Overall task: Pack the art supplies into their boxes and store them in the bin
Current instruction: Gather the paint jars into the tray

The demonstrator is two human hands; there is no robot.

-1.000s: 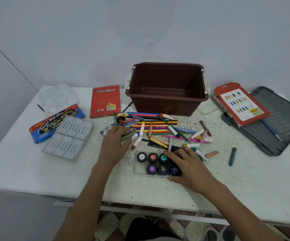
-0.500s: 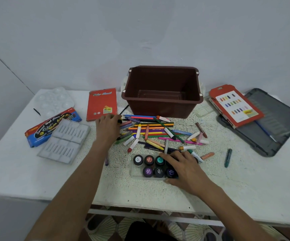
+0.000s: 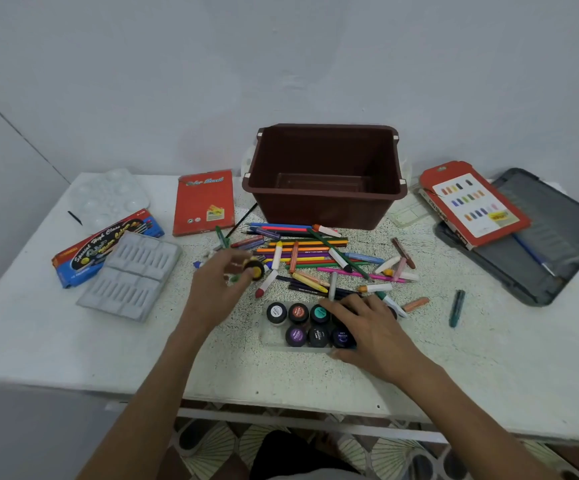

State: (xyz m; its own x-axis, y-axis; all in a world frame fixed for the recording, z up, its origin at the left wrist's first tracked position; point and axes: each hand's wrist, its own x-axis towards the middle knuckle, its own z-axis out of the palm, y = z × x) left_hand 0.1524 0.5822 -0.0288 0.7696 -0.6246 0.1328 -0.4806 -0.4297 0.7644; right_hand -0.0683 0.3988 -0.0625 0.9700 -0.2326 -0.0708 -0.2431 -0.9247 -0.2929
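White speckled surface, pale wall behind. Yellow-lidded paint pot, blurred, is pinched in the left hand at the left edge of the pencil scatter — right hand rests fingers-spread on the pot tray. Brown bin stands just beyond.

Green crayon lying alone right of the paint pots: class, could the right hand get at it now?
Probably yes. The green crayon lies alone on the table, right of the right hand, which rests on the paint pots; only an orange crayon lies between.
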